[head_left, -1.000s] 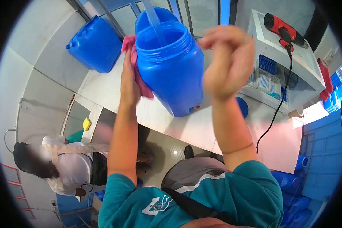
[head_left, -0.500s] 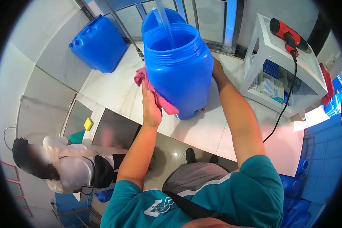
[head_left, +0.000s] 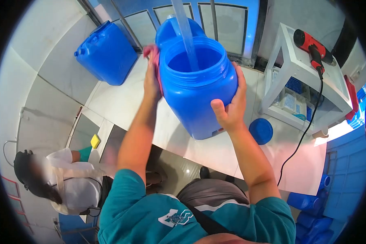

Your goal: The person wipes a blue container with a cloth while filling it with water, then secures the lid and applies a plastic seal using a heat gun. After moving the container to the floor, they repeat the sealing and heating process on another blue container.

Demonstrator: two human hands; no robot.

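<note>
A wide-mouthed blue plastic container (head_left: 199, 105) stands uncapped on the white counter in front of me. A clear tube (head_left: 188, 38) comes down from above into its mouth. My left hand (head_left: 151, 83) presses a pink cloth (head_left: 151, 53) against the container's left side. On the right side, my right hand (head_left: 234, 112) grips the wall, its thumb on the near face and its fingers reaching up the side. A round blue lid (head_left: 261, 131) lies on the counter near my right wrist. Another blue container (head_left: 162, 34) shows behind, partly hidden.
A blue jerrycan (head_left: 107, 55) stands at the back left. To the right, a white shelf unit (head_left: 278, 65) carries a red heat gun (head_left: 311, 44), whose black cord hangs across the counter. A co-worker (head_left: 75, 181) is at the left, by a yellow sponge (head_left: 95, 141).
The container's mouth has shifted right and down in view. My right hand has come from behind it onto its near right side. The cloth has moved up the left side, and the lid now shows.
</note>
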